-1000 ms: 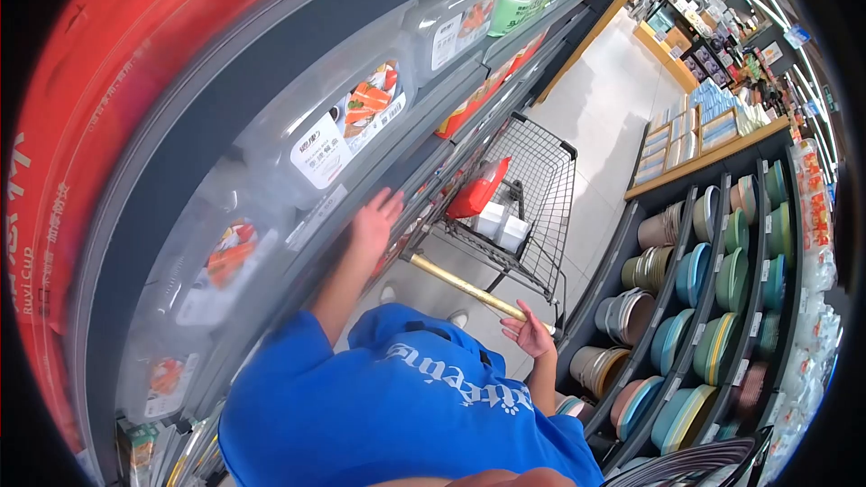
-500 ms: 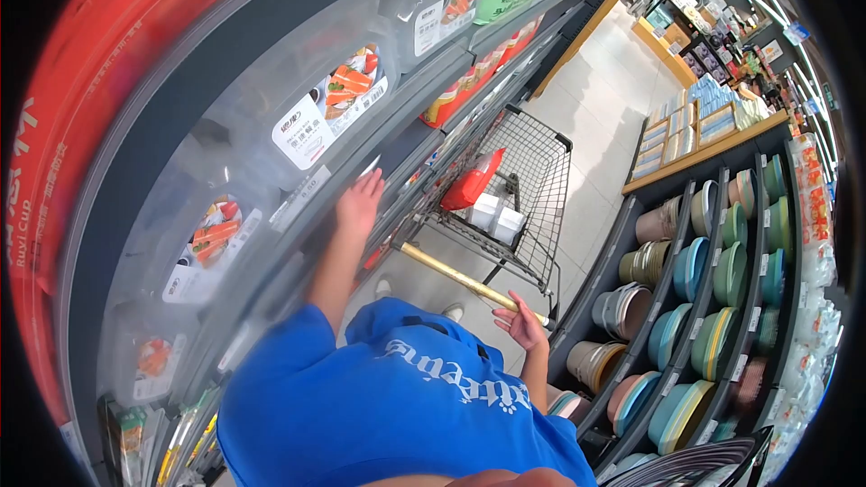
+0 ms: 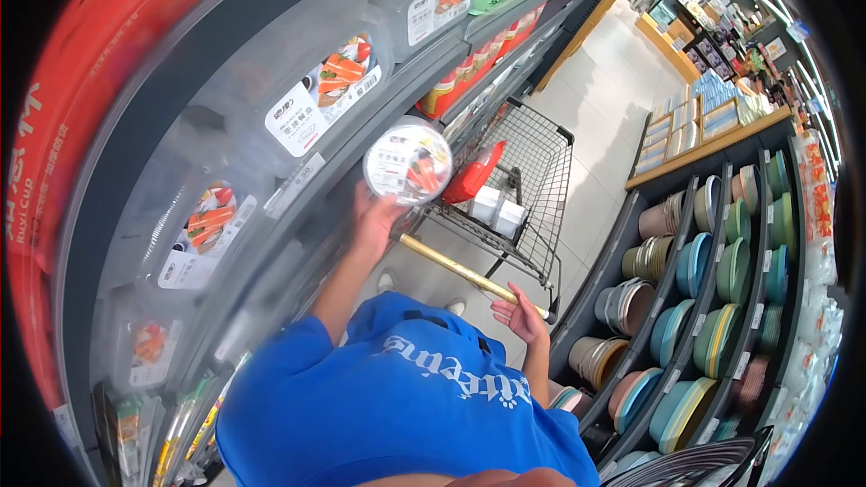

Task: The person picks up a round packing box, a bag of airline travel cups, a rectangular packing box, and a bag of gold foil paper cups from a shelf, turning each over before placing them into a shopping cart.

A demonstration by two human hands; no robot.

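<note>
Pinching a round container [image 3: 410, 160] by its edge, my left hand [image 3: 370, 227] has brought it into view; my right hand [image 3: 525, 317] is half-open by the cart handle [image 3: 451, 263].

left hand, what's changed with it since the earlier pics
The left hand, which reached toward the shelf with nothing visibly held at first, now holds a round labelled container out in front of it. The right hand stays by the cart handle; the red packet remains in the cart.

Pale tiled floor [image 3: 591, 63] between stocked shelves [image 3: 298, 185].
</note>
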